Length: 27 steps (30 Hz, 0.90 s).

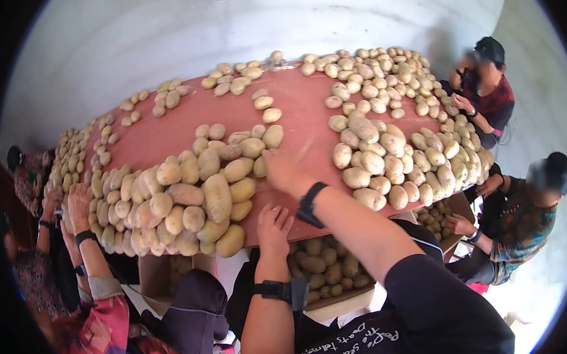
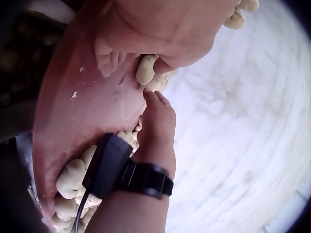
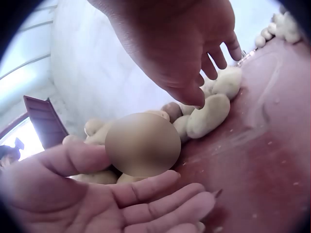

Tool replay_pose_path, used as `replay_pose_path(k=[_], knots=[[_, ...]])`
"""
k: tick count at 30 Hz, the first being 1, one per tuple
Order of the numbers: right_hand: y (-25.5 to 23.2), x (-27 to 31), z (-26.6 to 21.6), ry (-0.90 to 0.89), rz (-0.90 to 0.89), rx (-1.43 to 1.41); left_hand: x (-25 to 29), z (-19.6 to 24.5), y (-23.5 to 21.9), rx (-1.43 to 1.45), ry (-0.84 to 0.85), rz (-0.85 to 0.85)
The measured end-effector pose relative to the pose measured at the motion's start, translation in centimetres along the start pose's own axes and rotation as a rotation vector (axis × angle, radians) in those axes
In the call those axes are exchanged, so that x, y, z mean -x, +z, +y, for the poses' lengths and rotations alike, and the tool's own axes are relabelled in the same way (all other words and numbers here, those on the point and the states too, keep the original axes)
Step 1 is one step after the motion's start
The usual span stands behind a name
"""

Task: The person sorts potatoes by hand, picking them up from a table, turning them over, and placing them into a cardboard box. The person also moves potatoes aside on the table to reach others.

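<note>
My right hand [image 1: 286, 172] reaches over the red table [image 1: 307, 135], its fingertips at a potato [image 1: 259, 167] on the edge of the big pile. In the right wrist view, the right hand [image 3: 175, 46] hangs above a pale potato [image 3: 209, 116], thumb tip against or just over it, fingers loosely bent and apart. Lower down, my left hand [image 1: 275, 228] is at the table's near edge beside the pile. Its palm faces up with fingers spread and holding nothing in the right wrist view [image 3: 160, 206]. A blurred oval hides part of the pile there.
Potatoes [image 1: 390, 147] also cover the table's right side, with small groups [image 1: 232, 78] along its back. A box of potatoes [image 1: 336, 299] stands below the near edge. People [image 1: 525, 211] are at both sides; another person's hand [image 1: 80, 208] touches the left pile.
</note>
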State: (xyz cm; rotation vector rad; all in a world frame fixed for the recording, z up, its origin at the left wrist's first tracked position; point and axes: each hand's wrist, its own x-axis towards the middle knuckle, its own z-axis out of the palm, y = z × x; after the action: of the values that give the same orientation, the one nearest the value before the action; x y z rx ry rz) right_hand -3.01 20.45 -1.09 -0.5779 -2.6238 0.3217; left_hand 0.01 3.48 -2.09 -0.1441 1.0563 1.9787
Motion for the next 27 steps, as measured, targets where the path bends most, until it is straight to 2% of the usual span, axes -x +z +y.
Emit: replay_pose_path(k=[3,6,9,12,14,16,18,20,23,26,27], knots=[[-0.1,0.2,-2.0,0.225,-0.008,0.094,-0.6,0.3,-0.1,-0.009,-0.010,-0.009],[-2.7,1.1,-2.5,0.223,-0.147,0.082,-0.4,0.3,0.4,-0.065,-0.006,-0.002],[-3.3,2.4,-1.2,0.237,-0.246,0.010,-0.6,0.0,0.1,-0.085,-0.009,-0.016],[-8.5,4.0,-0.7,0.352,-0.283,-0.057,-0.6,-0.3,0.0,-0.092,-0.009,-0.034],[-11.5,4.4,0.7,0.389,-0.185,0.043,-0.3,-0.4,0.1,-0.094,-0.017,-0.037],[-13.3,4.9,2.8,0.449,0.015,0.249,-0.1,-0.3,0.2,-0.096,-0.018,-0.046],[-14.1,5.4,5.8,0.472,0.099,0.425,0.0,-0.5,0.0,-0.097,-0.018,-0.055],[-14.5,6.0,7.8,0.435,0.084,0.573,0.1,-0.7,0.2,-0.098,-0.027,-0.068],[-11.9,6.3,11.6,0.399,-0.022,0.832,0.3,-0.7,0.3,-0.109,-0.023,-0.076],[-13.2,4.7,8.4,0.393,0.015,0.657,0.2,-0.6,0.8,-0.116,-0.019,-0.055],[-12.6,3.9,8.0,0.356,-0.031,0.619,0.3,-0.6,1.1,-0.122,-0.026,-0.050]])
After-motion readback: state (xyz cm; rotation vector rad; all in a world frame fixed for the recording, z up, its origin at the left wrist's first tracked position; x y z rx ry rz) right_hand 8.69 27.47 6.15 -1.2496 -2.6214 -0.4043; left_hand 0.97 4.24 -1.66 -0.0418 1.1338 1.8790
